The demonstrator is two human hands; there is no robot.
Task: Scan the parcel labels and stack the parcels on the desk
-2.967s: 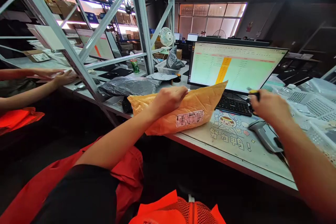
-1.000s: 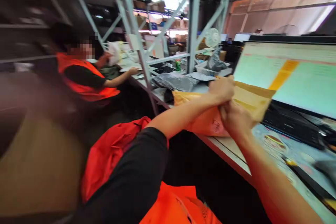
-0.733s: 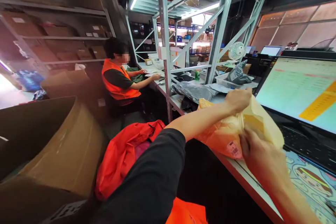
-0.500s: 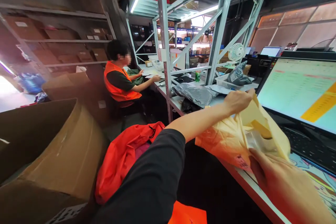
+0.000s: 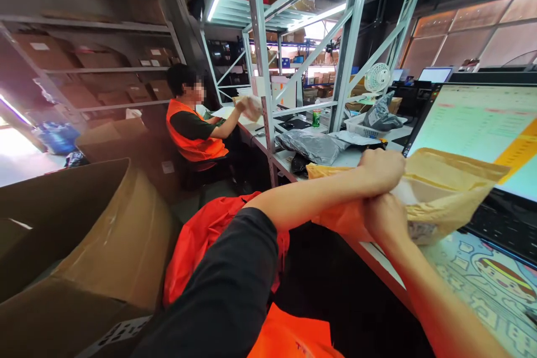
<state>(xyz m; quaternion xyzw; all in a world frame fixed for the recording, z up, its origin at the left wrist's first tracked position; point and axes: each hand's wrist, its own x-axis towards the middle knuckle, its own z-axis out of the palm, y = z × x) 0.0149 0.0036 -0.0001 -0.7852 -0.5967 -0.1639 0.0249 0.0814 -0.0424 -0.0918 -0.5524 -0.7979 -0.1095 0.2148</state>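
- Yellow padded mailer (image 5: pixel 453 210) sits at the front edge of the desk (image 5: pixel 386 264), mouth gaping on the right, something pale and blurry at the opening, can't make out what
- Left hand (image 5: pixel 382 170) is balled up on its top edge, right hand (image 5: pixel 386 221) clenched just below and touching it; fingers curled in on both, tips hidden, so I can't tell exactly which bit they're pinching
- Left forearm crosses in front of the mailer and covers a good chunk of it
- Monitor (image 5: pixel 474 128) is right behind the open end, keyboard (image 5: pixel 503 224) crammed in just beside it, cartoon desk mat (image 5: pixel 486 302) nearer the right forearm
- Grey plastic parcel (image 5: pixel 312 145) lies behind the mailer's left end; past that, a white basket (image 5: pixel 361 128) with a dark bag (image 5: pixel 381 112), plus a little fan (image 5: pixel 376 78)
- Metal rack post (image 5: pixel 260 50) splits this desk from a co-worker (image 5: pixel 193 128) in an orange vest, seated further off
- Red cloth (image 5: pixel 205 240) bunched beside the left sleeve, big open cardboard box (image 5: pixel 96 251) hogging the lower left
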